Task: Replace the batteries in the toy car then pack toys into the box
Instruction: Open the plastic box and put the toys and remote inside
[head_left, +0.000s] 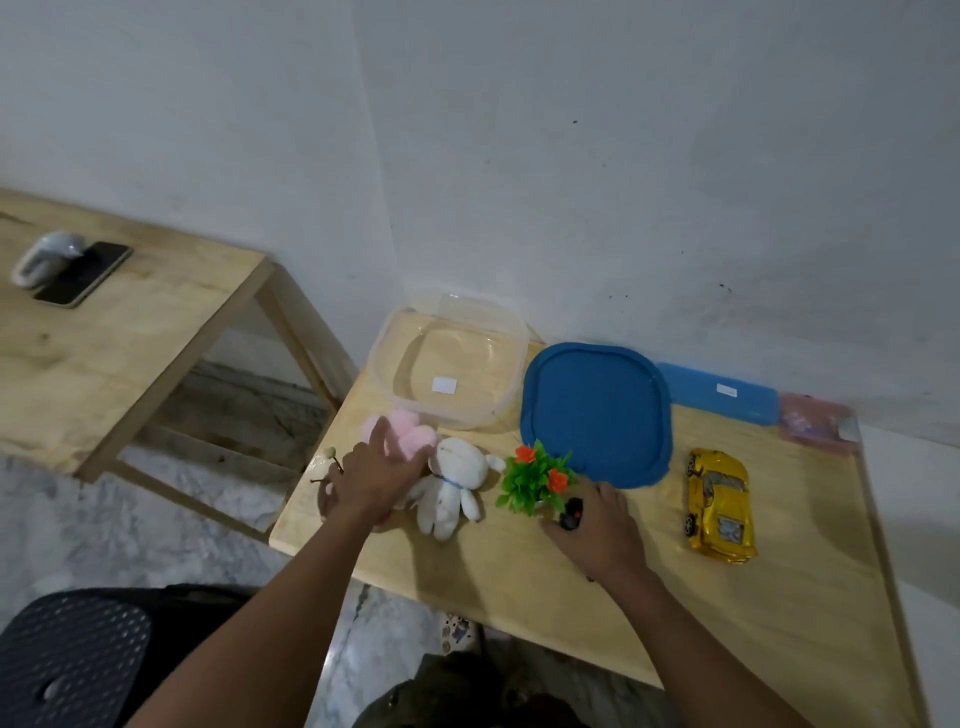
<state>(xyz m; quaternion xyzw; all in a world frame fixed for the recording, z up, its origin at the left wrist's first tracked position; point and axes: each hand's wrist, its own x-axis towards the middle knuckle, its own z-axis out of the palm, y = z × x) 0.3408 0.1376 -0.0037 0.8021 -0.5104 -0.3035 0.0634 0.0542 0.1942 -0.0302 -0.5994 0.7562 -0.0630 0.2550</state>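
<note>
A yellow toy car (719, 504) lies on the wooden table (753, 613) at the right, wheels down. The clear plastic box (451, 361) stands open at the back, its blue lid (596, 413) flat beside it. My left hand (376, 475) reaches over a pink plush toy (410, 428), fingers spread on it, next to a white plush doll (451, 486). My right hand (597, 525) rests by a small green plant with orange flowers (537, 478) and holds a small black object with a red spot (571, 514).
A blue case (722, 392) and a pink packet (815, 423) lie along the back wall. A small twig ornament (330, 462) sits at the table's left edge. A second wooden table (104, 332) at the left carries a phone and a mug. A black chair (72, 660) is below left.
</note>
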